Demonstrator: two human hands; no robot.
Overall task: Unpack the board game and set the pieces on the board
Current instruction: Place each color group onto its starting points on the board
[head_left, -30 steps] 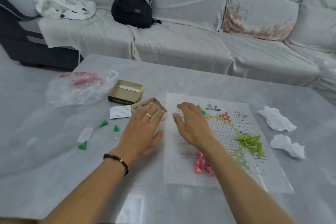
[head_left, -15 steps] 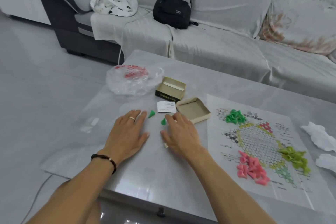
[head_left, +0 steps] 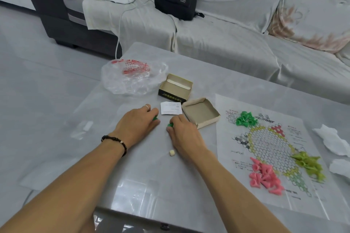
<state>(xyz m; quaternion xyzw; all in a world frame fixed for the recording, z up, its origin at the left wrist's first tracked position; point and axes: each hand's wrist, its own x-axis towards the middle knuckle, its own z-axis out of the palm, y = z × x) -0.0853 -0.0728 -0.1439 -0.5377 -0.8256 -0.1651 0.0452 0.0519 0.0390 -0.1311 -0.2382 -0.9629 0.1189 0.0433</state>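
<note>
Indoors, a glossy grey table (head_left: 236,81) stood before a sheet-draped sofa (head_left: 236,30) holding a black bag (head_left: 175,0). Each hand pinched a green game piece: left hand (head_left: 135,127), right hand (head_left: 184,135). To their right lay the paper board (head_left: 269,147), bearing green, pink and yellow-green piece heaps. Two open box halves sat nearby.

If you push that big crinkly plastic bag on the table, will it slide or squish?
The plastic bag would probably squish first: it looks thin, clear and crumpled, so likely floppy. It also seems very light, so a push might then slide it easily across the smooth table.
</note>
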